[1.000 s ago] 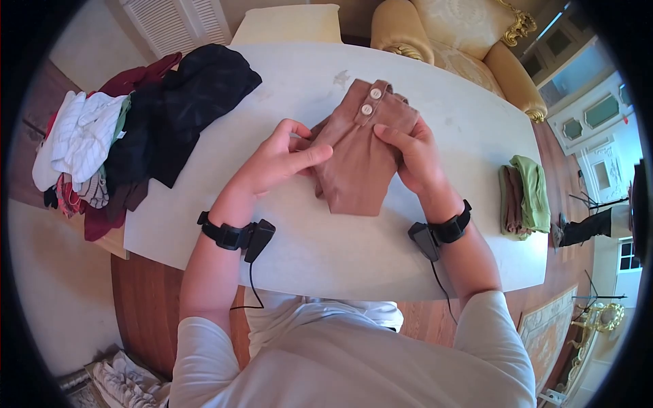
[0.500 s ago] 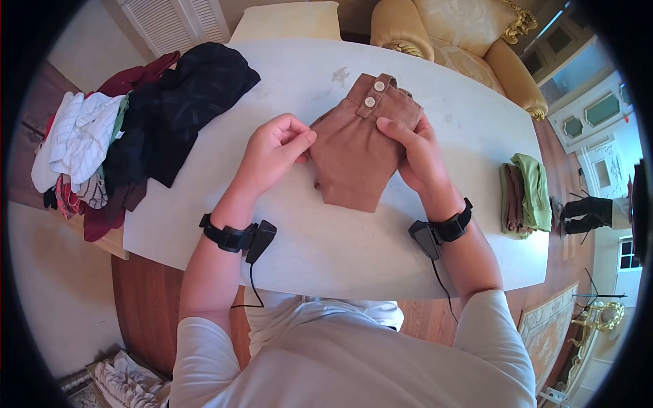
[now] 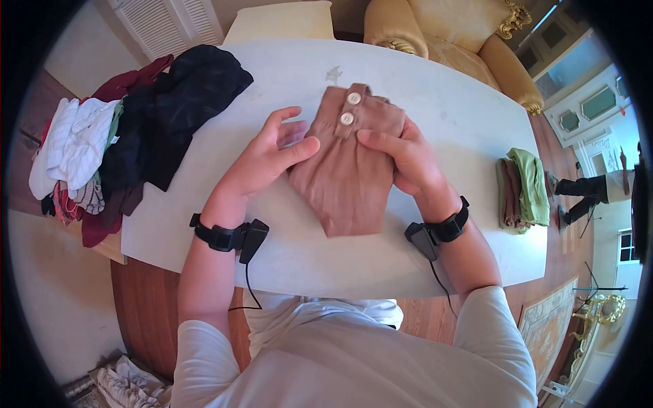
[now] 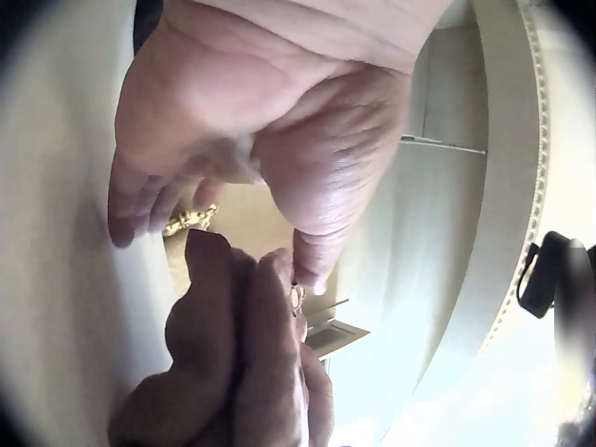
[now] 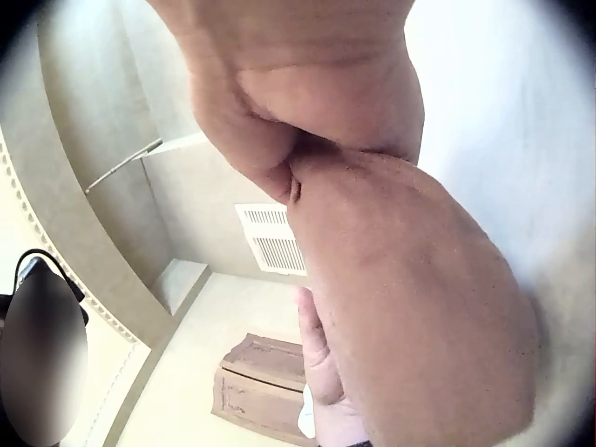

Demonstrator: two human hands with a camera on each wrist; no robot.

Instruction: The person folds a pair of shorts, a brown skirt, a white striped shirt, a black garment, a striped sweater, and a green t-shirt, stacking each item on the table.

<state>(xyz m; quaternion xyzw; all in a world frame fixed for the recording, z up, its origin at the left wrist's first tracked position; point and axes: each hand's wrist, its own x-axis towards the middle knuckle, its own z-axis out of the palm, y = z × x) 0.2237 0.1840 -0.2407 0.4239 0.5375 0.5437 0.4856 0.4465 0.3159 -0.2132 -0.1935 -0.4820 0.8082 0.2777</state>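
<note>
A folded brown garment point(image 3: 350, 183) with a tab bearing two white buttons is held up over the pale table point(image 3: 204, 251). My right hand point(image 3: 411, 156) grips its right side, thumb on the front face and fingers behind; in the right wrist view the cloth point(image 5: 419, 298) hangs from this grip. At the garment's left edge, my left hand point(image 3: 269, 149) has its fingers spread, thumb overlapping the cloth in the head view. The left wrist view shows the open palm point(image 4: 251, 121) above the folded layers point(image 4: 233, 354).
On the left lies a loose heap with black clothing point(image 3: 183, 102), a white striped piece point(image 3: 75, 143) and dark red cloth. A folded stack of green and brown clothes point(image 3: 530, 190) sits near the right edge. Beyond are a gold armchair point(image 3: 442, 41) and a person's dark-clad legs point(image 3: 581, 187).
The left hand let go of its pinch on the garment's left edge and spread its fingers. The garment came lower and slightly left, still held by the right hand.
</note>
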